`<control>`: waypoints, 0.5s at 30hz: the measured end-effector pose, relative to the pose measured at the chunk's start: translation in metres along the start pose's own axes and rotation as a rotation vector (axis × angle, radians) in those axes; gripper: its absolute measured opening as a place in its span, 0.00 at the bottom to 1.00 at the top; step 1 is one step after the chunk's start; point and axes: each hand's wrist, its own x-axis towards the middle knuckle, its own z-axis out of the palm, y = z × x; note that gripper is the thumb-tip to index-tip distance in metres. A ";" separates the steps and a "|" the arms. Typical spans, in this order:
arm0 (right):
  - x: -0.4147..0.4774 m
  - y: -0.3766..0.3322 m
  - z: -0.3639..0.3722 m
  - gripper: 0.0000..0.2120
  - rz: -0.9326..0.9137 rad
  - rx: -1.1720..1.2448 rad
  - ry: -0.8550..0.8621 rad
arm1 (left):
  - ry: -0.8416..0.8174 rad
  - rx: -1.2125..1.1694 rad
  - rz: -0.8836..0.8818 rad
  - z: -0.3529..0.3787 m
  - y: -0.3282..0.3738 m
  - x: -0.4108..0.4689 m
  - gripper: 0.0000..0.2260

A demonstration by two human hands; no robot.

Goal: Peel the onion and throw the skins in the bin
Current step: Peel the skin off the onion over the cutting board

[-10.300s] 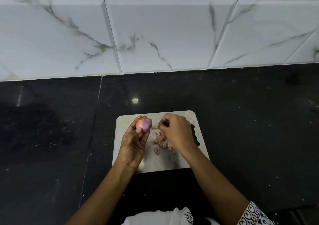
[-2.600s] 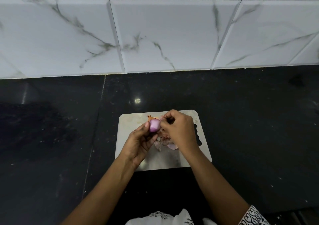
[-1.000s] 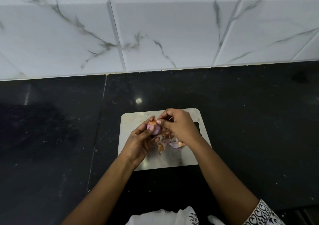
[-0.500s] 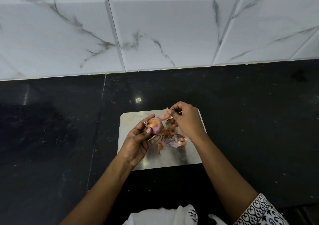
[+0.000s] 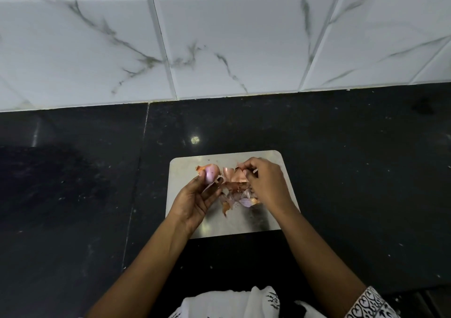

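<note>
Black counter (image 5: pixel 341 171), steel board (image 5: pixel 186 171) with onion skins (image 5: pixel 240 197); white veined wall tiles (image 5: pixel 231 37).

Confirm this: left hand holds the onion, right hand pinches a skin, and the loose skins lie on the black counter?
Not quite. The head view shows the loose skins lying on the steel board, not the counter. The left hand does hold the onion and the right hand pinches a skin.
</note>
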 end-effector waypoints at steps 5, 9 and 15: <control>-0.003 0.010 0.002 0.09 -0.004 -0.150 0.011 | 0.078 -0.026 0.023 0.002 0.001 0.000 0.11; -0.007 0.008 0.003 0.10 -0.035 -0.192 -0.083 | 0.086 0.005 0.025 0.006 0.003 -0.003 0.09; -0.013 -0.021 0.002 0.10 -0.139 0.088 -0.029 | 0.057 0.037 0.090 0.013 -0.001 -0.006 0.07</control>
